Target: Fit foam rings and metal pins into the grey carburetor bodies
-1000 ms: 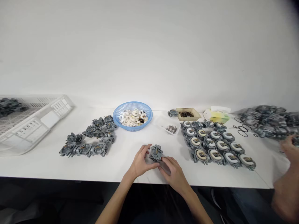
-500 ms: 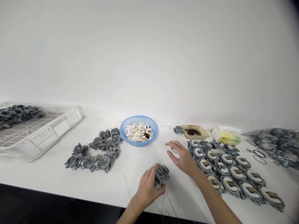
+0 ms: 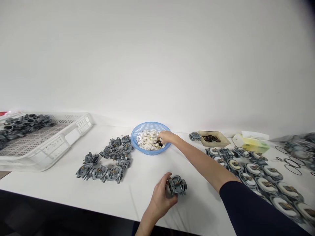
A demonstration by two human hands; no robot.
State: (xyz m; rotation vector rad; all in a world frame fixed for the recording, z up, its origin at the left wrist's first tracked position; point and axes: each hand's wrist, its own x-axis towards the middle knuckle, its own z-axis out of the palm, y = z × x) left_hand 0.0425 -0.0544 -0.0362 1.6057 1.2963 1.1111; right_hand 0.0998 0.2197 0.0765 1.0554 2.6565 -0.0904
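Observation:
My left hand (image 3: 161,196) grips a grey metal carburetor body (image 3: 177,185) resting on the white table near the front edge. My right hand (image 3: 166,136) is stretched out over the blue plastic basket (image 3: 139,132), its fingers down among the white ring-shaped pieces (image 3: 148,141) inside. Whether the fingers hold a piece is hidden. The dark sleeve of my right arm crosses the lower right of the view.
A cluster of grey carburetor bodies (image 3: 107,159) lies left of the basket. A white crate (image 3: 56,144) with more bodies stands far left. Rows of bodies with white rings (image 3: 256,172) fill the right, behind them a beige tray (image 3: 222,141) and black O-rings (image 3: 291,163).
My right hand left the carburetor body, moved away across the table and reached into the blue basket. My left hand kept hold of the body. The view shifted left.

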